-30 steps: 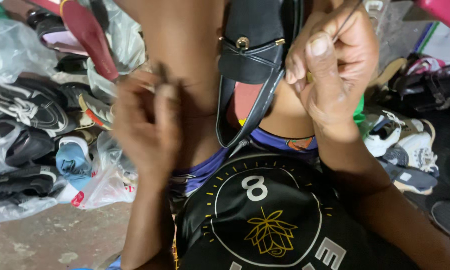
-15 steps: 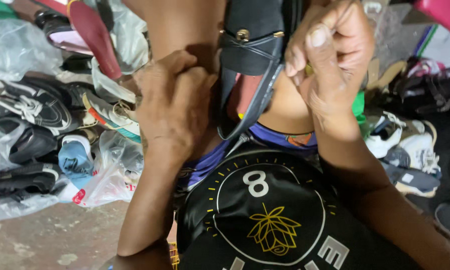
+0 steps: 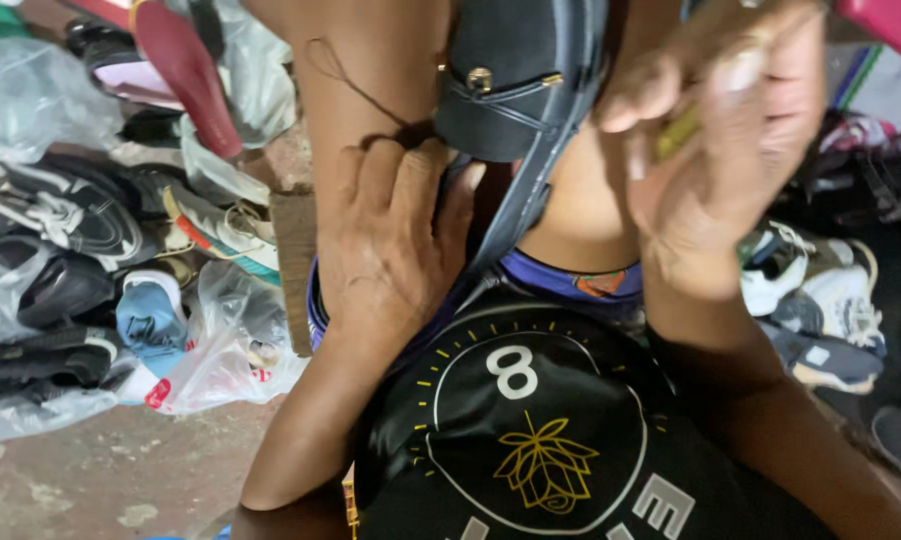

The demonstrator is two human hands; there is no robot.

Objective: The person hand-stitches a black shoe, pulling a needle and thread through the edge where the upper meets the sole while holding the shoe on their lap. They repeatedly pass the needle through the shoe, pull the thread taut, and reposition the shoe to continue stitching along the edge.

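A black shoe [image 3: 516,85] with straps and small brass studs sits wedged between my bare knees. My left hand [image 3: 391,240] lies on my left thigh, fingers on the shoe's near edge and thumb under a strap. A thin dark thread [image 3: 346,80] loops over my thigh and ends at those fingertips. My right hand [image 3: 726,150] is raised to the right of the shoe, fingers curled around a small yellowish tool [image 3: 676,130] that is mostly hidden in the grip. My black printed shirt [image 3: 541,440] fills the lower middle.
On the left lies a pile of shoes [image 3: 81,220], some in clear plastic bags [image 3: 226,350], beside a red sole [image 3: 186,70]. More sneakers [image 3: 816,290] lie at the right. A bare concrete floor [image 3: 91,480] shows at lower left.
My left hand has moved from pinching in the air at the left to the shoe's edge. The right hand has stayed raised, and the view has shifted closer.
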